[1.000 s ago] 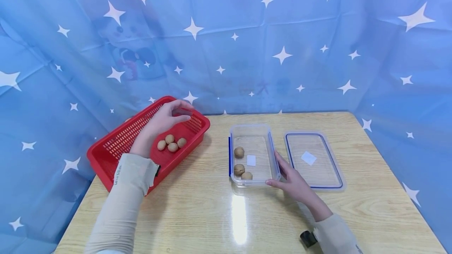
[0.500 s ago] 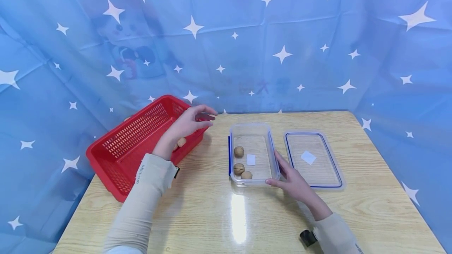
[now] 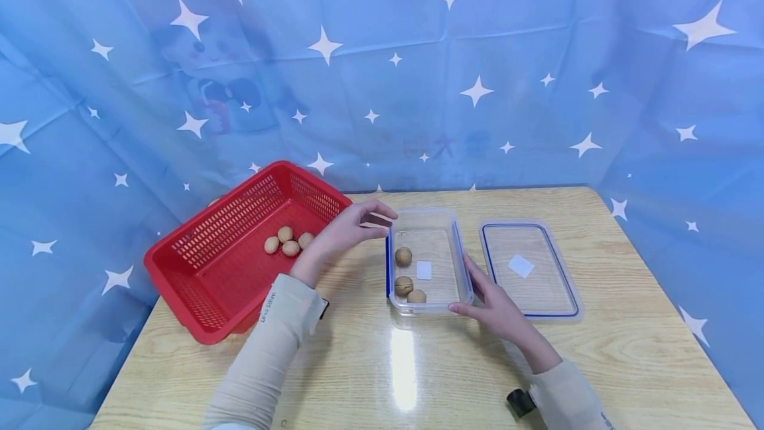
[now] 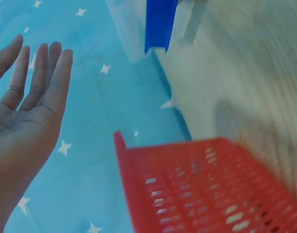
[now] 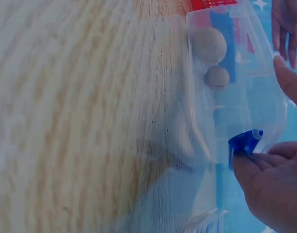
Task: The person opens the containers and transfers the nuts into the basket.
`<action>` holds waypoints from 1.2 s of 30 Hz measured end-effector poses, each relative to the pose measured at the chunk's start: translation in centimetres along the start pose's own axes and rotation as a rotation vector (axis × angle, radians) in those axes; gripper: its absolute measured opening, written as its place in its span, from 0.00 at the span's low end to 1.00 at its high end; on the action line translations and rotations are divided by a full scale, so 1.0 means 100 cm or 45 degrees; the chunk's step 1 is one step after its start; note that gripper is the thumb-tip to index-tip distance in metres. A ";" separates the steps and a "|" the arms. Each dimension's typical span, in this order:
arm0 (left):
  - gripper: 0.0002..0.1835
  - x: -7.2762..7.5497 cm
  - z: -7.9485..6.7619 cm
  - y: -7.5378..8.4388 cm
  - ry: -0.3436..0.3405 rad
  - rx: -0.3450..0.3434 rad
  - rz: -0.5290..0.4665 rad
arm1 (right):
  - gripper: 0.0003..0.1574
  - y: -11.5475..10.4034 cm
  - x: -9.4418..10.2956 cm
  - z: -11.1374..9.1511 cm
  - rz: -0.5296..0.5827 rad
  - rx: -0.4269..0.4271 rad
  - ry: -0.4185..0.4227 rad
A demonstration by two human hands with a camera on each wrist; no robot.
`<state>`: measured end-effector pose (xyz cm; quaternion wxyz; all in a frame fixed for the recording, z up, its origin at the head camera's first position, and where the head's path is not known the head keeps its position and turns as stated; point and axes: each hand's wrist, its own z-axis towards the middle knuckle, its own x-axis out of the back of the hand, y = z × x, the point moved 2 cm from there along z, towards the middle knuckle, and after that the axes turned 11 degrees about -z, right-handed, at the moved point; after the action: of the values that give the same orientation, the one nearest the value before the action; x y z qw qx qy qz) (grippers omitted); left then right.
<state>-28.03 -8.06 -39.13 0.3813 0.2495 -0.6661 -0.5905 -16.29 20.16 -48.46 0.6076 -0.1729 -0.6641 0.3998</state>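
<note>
A clear plastic food box (image 3: 426, 239) with blue side clips stands on the table, a few walnuts (image 3: 404, 285) inside along its left and near side. My right hand (image 3: 494, 304) grips the box's right wall, thumb over the near corner, as the right wrist view also shows. My left hand (image 3: 358, 225) hovers at the box's upper left edge. In the left wrist view the left hand (image 4: 34, 102) has its fingers extended, and nothing is visible in its palm. Several more walnuts (image 3: 285, 234) lie in the red plastic basket (image 3: 205, 284), left of the box.
The box's lid (image 3: 531, 271), clear with a blue seal, lies flat on the wooden table (image 3: 358, 377) to the right. A blue star-patterned curtain (image 3: 382, 71) hangs behind the table. A black object (image 3: 520, 403) shows at the right cuff.
My left hand has moved right, from above the red basket to the box's left edge, uncovering walnuts in the basket. The right hand and the box have stayed still.
</note>
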 end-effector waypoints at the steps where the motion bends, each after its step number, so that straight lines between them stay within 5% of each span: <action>1: 0.16 -0.003 0.001 -0.002 -0.014 0.006 0.003 | 0.62 0.000 0.000 0.000 -0.001 0.000 0.001; 11: 0.18 -0.041 0.011 -0.020 -0.208 0.003 0.063 | 0.62 -0.002 0.000 0.000 0.019 -0.016 0.006; 17: 0.20 -0.065 0.014 -0.028 -0.405 0.159 0.016 | 0.62 -0.002 0.001 0.000 0.027 -0.014 0.002; 27: 0.18 -0.092 0.018 -0.030 -0.602 0.369 0.263 | 0.61 -0.001 0.000 -0.002 0.031 -0.002 -0.016; 32: 0.18 -0.096 0.018 -0.029 -0.622 0.419 0.325 | 0.61 -0.001 0.000 -0.001 0.022 -0.006 -0.018; 36: 0.16 -0.100 0.018 -0.027 -0.645 0.419 0.490 | 0.61 -0.001 0.000 0.000 0.028 -0.008 -0.019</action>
<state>-23.92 0.40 -43.91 0.2630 0.0234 -0.8604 -0.4360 -16.24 20.09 -48.40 0.5977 -0.1792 -0.6679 0.4057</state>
